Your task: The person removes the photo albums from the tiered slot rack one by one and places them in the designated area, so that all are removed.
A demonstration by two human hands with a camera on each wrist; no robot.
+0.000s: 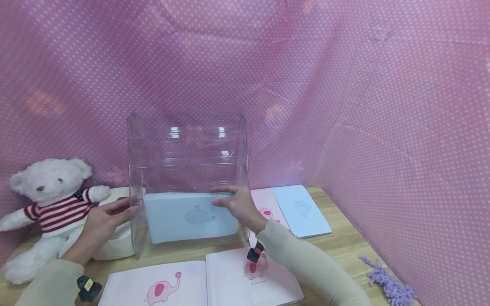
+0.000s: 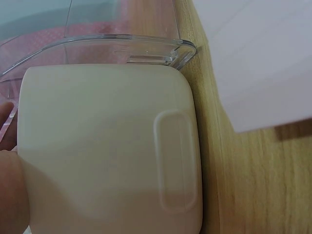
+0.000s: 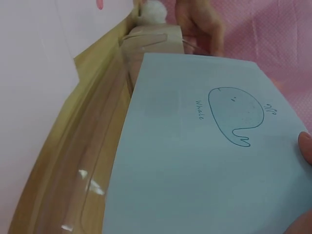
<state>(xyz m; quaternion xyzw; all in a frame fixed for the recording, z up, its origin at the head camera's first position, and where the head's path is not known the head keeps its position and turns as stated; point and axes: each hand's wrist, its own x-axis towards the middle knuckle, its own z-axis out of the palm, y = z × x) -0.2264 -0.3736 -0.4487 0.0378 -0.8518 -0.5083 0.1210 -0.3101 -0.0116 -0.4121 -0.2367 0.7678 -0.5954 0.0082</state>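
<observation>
A clear plastic rack (image 1: 183, 162) with stepped tiers stands on the table. My left hand (image 1: 105, 223) holds its left side panel, thumb on one face and fingers on the other. At the rack's lowest tier, my right hand (image 1: 245, 208) pinches the top right edge of a light blue notebook (image 1: 166, 221) with a whale drawn on its cover. In the right wrist view, the notebook (image 3: 170, 170) lies tilted inside the clear side walls, the word "Whale" beside its drawing. The left wrist view shows the rack's curved side edge (image 2: 117, 38); most of the left hand is out of that frame.
A cream-coloured container (image 1: 115, 248) stands against the rack's left side, beside a white teddy bear (image 1: 57, 212). Pink elephant notebooks (image 1: 226, 267) (image 1: 183, 272) lie in front. Right of the rack are a pink notebook (image 1: 264, 199), another blue one (image 1: 298, 221) and purple yarn (image 1: 392, 287).
</observation>
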